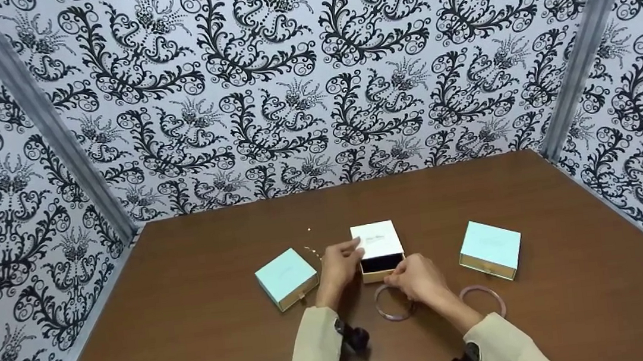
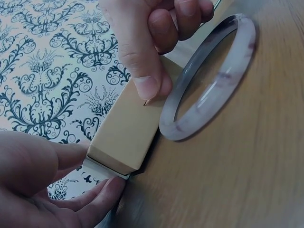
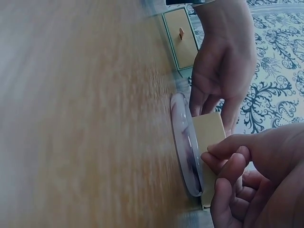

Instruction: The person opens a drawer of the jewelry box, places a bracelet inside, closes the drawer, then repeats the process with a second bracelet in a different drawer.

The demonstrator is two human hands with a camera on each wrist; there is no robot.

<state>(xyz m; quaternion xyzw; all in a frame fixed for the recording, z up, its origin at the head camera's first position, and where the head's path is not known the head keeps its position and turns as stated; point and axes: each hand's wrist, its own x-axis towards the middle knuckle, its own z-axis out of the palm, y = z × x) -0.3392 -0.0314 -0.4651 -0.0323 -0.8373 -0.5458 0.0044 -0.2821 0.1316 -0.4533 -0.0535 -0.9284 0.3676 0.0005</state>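
The dark inside of the middle box (image 1: 378, 250) is being shown only as a narrow slot under its white sleeve, so nothing in it can be made out, and the tiny tab on the drawer front is being covered by fingertips. The box is being kept near the middle of the brown table (image 1: 540, 211), toward its front edge. Its left side is being held by the left hand (image 1: 339, 267), thumb and fingers curled against the sleeve. The drawer tab is being pinched between thumb and forefinger of the right hand (image 1: 418, 278), the remaining fingers being kept curled. A pale bangle (image 1: 393, 303) is being left flat just in front of the box, partly hidden by the right hand. A second bangle (image 1: 483, 298) is lying further right, two mint boxes flanking.
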